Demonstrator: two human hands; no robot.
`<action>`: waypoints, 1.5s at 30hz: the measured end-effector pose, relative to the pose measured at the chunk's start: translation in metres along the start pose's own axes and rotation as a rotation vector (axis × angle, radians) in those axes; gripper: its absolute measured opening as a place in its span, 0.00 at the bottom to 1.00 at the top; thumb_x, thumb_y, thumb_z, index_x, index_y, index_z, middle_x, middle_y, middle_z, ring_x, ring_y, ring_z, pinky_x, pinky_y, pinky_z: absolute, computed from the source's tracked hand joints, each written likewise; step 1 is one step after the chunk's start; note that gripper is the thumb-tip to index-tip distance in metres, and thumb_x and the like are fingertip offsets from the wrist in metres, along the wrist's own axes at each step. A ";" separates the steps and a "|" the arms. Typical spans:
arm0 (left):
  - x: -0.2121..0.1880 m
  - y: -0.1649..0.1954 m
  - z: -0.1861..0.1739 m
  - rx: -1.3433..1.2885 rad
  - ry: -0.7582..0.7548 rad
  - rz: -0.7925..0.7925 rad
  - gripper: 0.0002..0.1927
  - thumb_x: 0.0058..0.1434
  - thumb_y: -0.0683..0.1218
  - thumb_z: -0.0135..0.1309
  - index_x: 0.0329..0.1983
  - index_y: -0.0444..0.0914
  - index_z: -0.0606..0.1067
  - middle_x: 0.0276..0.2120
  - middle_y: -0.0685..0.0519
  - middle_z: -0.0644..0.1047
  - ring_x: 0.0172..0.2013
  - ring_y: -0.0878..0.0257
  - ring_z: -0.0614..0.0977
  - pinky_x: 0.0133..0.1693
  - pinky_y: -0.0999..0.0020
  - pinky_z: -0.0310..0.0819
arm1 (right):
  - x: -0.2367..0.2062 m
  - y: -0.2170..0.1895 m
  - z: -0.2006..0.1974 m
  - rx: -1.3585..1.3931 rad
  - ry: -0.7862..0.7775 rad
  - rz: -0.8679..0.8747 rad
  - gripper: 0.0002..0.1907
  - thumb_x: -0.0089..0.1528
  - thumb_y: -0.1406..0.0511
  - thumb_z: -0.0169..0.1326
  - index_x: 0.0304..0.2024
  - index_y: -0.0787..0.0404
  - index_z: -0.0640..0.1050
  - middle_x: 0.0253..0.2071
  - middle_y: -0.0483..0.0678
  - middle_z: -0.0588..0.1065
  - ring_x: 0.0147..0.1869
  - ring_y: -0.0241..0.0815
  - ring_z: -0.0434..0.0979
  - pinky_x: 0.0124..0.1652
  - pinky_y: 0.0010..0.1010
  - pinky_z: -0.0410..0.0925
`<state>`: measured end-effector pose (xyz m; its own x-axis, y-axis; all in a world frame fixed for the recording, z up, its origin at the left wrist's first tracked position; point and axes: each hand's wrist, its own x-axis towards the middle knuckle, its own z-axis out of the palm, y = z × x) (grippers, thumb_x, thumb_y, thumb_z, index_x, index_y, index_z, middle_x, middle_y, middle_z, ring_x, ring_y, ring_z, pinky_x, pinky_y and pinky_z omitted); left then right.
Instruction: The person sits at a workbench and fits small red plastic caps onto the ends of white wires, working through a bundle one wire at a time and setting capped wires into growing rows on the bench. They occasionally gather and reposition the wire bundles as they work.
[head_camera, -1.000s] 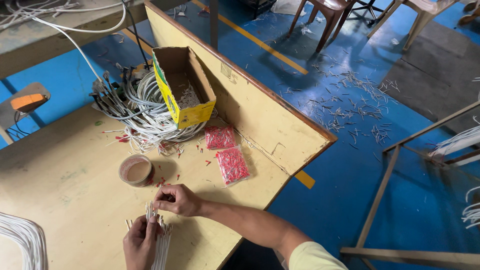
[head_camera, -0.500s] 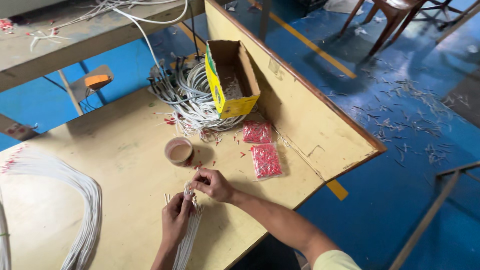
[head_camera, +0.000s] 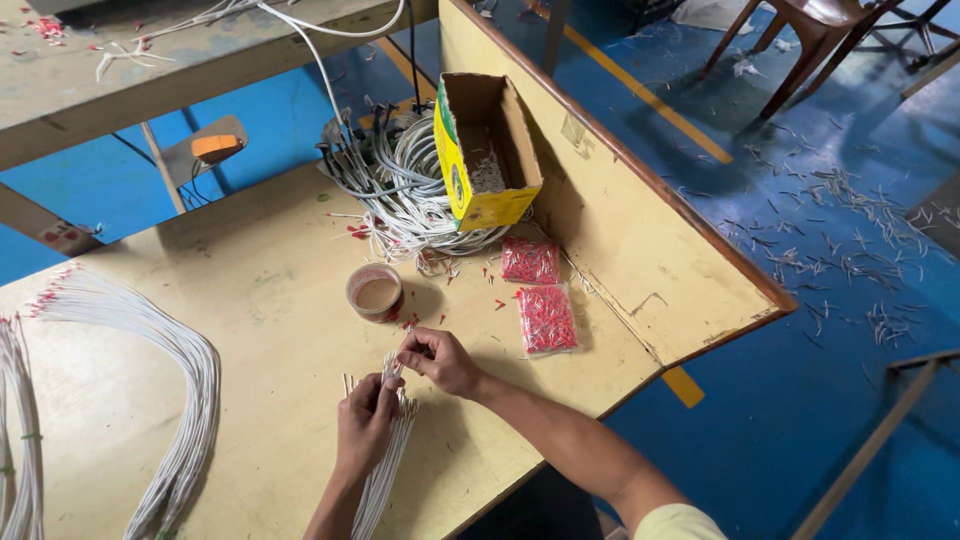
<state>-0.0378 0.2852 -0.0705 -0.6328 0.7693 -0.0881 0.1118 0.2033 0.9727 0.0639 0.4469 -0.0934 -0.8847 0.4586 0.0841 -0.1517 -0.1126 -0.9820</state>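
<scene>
The view sits closer than before. Both hands grip the bundle of white wires (head_camera: 385, 455): left hand (head_camera: 365, 420) around it, right hand (head_camera: 440, 360) pinching its tips. On the tabletop (head_camera: 280, 330), it points to one o'clock.

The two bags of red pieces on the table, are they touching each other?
Apart. The head view shows a strip of bare tabletop between the upper bag and the lower bag.
</scene>
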 end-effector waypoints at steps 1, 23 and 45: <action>0.000 -0.001 0.000 0.008 -0.001 0.006 0.13 0.67 0.48 0.54 0.37 0.32 0.80 0.18 0.56 0.73 0.21 0.70 0.71 0.24 0.71 0.64 | 0.001 0.001 0.000 0.015 -0.001 0.001 0.08 0.69 0.63 0.57 0.39 0.62 0.77 0.26 0.34 0.67 0.29 0.23 0.60 0.29 0.20 0.57; -0.002 -0.024 0.001 0.081 0.017 0.060 0.16 0.69 0.50 0.52 0.40 0.32 0.81 0.18 0.55 0.73 0.21 0.72 0.71 0.25 0.73 0.64 | -0.004 0.002 0.004 0.054 -0.011 -0.018 0.07 0.71 0.64 0.56 0.41 0.63 0.76 0.31 0.38 0.71 0.34 0.26 0.66 0.34 0.22 0.62; -0.003 -0.027 0.004 0.057 0.033 0.022 0.14 0.70 0.48 0.53 0.40 0.31 0.80 0.18 0.53 0.75 0.22 0.71 0.73 0.26 0.74 0.66 | -0.003 0.004 0.002 0.075 -0.034 -0.038 0.07 0.70 0.64 0.57 0.42 0.63 0.77 0.34 0.38 0.73 0.35 0.26 0.66 0.35 0.22 0.62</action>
<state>-0.0354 0.2796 -0.0968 -0.6546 0.7537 -0.0585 0.1688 0.2212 0.9605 0.0654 0.4428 -0.0968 -0.8921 0.4334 0.1277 -0.2165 -0.1618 -0.9628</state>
